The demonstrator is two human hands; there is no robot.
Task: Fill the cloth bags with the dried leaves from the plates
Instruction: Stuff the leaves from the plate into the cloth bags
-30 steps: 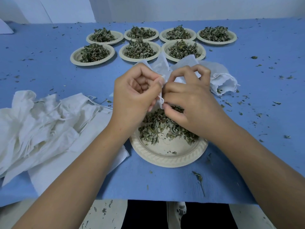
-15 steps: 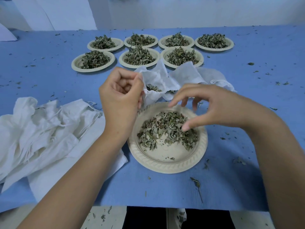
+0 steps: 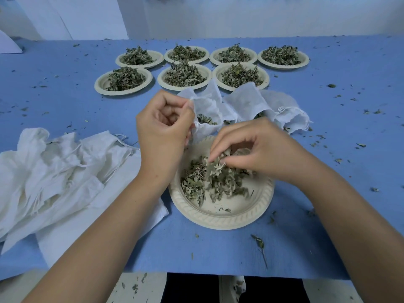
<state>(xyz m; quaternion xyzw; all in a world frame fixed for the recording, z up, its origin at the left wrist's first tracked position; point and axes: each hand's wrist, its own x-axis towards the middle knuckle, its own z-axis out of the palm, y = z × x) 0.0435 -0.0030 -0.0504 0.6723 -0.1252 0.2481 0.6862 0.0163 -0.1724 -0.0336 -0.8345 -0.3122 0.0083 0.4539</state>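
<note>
Pinch of dried leaves (image 3: pixel 215 166) over the near plate (image 3: pixel 218 217)
The fingers of the right hand (image 3: pixel 260 149) grasp a light, crumbly tuft, best gathered loosely. Just beyond the plate, the left hand (image 3: pixel 164 136) pinches the limp cloth bag (image 3: pixel 207 106) by its mouth rim, a few leaves inside. Seven heaped plates (image 3: pixel 99 84) sit farther beyond.
</note>
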